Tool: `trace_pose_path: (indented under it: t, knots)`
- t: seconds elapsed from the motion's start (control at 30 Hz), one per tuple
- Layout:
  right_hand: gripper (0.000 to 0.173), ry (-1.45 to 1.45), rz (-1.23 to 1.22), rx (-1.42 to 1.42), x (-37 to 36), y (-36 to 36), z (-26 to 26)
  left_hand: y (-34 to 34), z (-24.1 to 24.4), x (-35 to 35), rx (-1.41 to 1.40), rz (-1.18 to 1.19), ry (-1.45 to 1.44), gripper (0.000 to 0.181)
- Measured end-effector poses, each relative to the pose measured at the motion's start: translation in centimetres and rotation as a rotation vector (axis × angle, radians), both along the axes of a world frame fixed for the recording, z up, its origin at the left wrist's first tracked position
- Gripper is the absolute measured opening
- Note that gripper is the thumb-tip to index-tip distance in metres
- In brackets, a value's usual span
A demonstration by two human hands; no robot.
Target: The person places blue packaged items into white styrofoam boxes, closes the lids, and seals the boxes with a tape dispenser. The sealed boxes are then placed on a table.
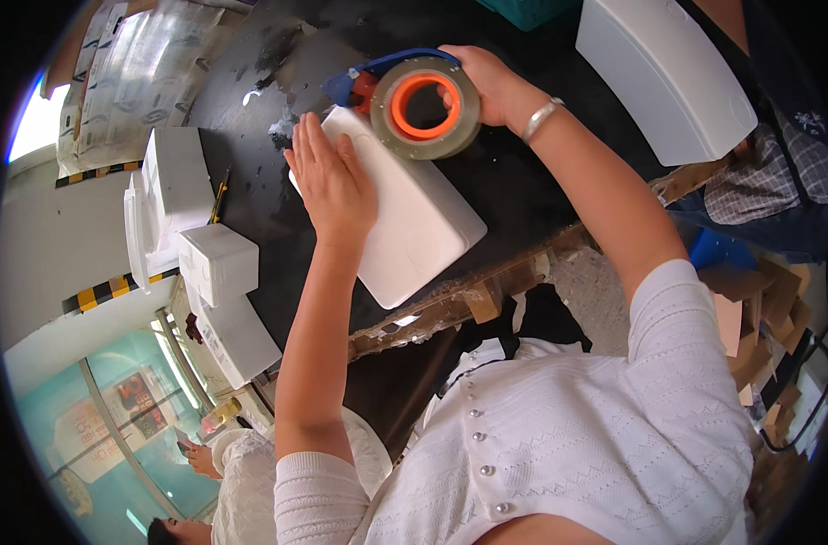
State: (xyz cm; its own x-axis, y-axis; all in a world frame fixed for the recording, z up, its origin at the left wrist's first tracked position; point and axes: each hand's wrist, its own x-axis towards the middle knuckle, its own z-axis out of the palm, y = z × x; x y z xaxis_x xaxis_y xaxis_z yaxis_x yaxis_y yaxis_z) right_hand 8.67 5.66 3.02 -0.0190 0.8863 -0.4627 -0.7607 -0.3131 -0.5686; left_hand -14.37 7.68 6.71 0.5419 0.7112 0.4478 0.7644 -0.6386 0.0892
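A white foam box (414,231) lies on the black tabletop (523,184) before me. Flat on its upper face, near the far left end, rests my left hand (336,184), fingers extended and holding nothing. My right hand (485,82) grips a blue tape dispenser (414,54) at the box's far end. On the dispenser sits a wide roll of clear tape (462,139) with an orange hub (402,102). The dispenser's front end is close to the box's far edge; whether tape touches the box I cannot tell.
Several white foam boxes (233,340) stand along the table's left side, beside a yellow-and-black utility knife (220,197). At the right is a larger white box (666,82) near another person's plaid clothing (754,184). Another seated person's hand (201,460) holds a phone at lower left. Cardboard pieces (754,313) lie right.
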Motion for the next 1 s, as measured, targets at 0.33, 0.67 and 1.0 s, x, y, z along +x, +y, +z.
trace_pose_path:
  t: [0.33,0.67,1.0]
  knots:
    - [0.029,-0.044,-0.078,0.249,0.1,-19.1,-2.3,1.2,0.0,-0.8,-0.232,0.175,0.026,0.053]
    - [0.064,-1.001,-0.341,0.200,-15.3,-28.7,-4.3,1.0,1.1,0.0,-0.440,0.230,-0.130,0.050]
    - [0.029,0.150,-0.115,0.197,1.4,-2.7,0.4,2.7,0.8,1.2,-0.381,0.066,-0.224,0.051]
